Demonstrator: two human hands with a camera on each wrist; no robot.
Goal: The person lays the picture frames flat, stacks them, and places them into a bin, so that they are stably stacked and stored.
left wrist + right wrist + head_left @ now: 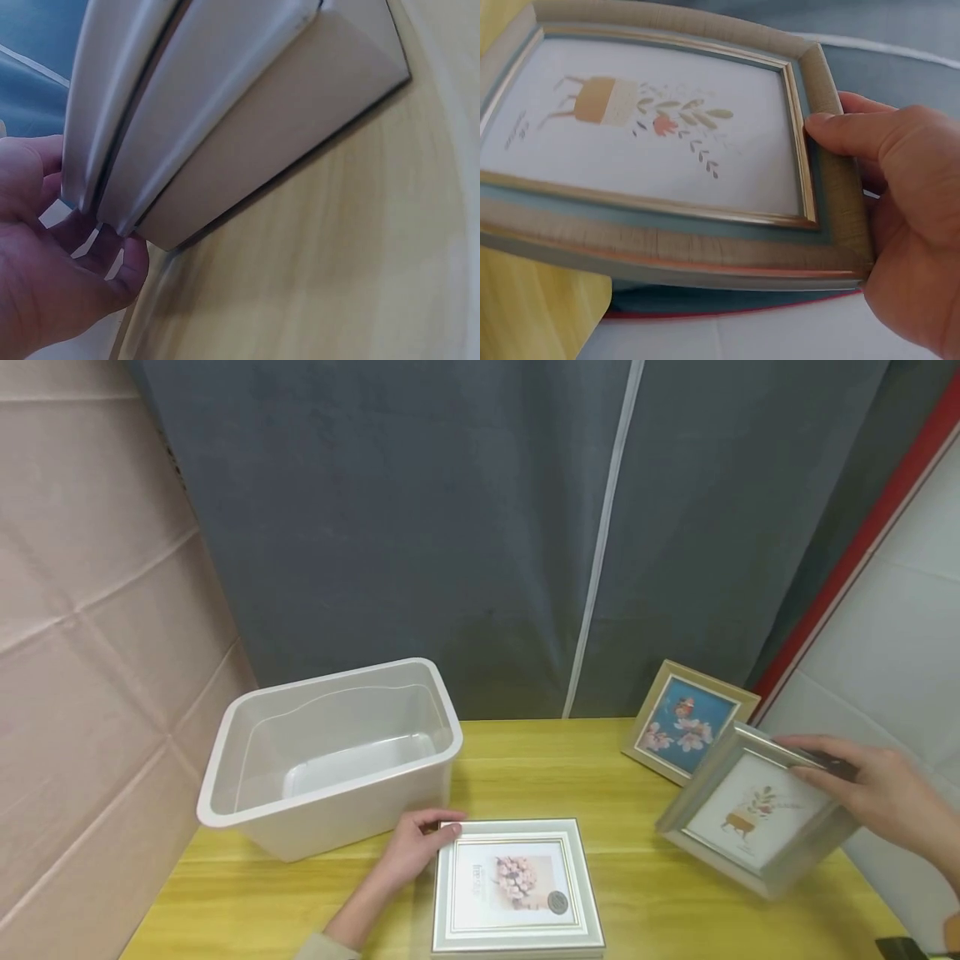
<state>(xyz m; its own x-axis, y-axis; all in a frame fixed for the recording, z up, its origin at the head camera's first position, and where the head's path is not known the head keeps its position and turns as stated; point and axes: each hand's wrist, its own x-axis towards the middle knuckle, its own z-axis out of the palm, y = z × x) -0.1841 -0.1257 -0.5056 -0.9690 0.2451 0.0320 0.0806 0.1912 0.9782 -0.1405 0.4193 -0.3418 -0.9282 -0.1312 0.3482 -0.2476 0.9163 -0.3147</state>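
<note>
Over the right side of the table point(622, 827), a silvery plant-picture frame point(750, 814) is held tilted, its edge gripped between thumb and fingers of the right hand point(881, 785). Front centre, a stack of frames point(517, 889) is grasped at one corner by the left hand point(415, 846). Beyond, a pale bin point(352, 818) and a blue-blossom frame point(686, 722) are noted.

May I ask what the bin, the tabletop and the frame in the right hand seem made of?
Bin: probably moulded plastic, satin, given its smooth rounded rim. Tabletop: wood or wood-print laminate, low sheen, judging by grain streaks. Frame: perhaps plastic or wood, metallic-looking, with fine brushed lines.
</note>
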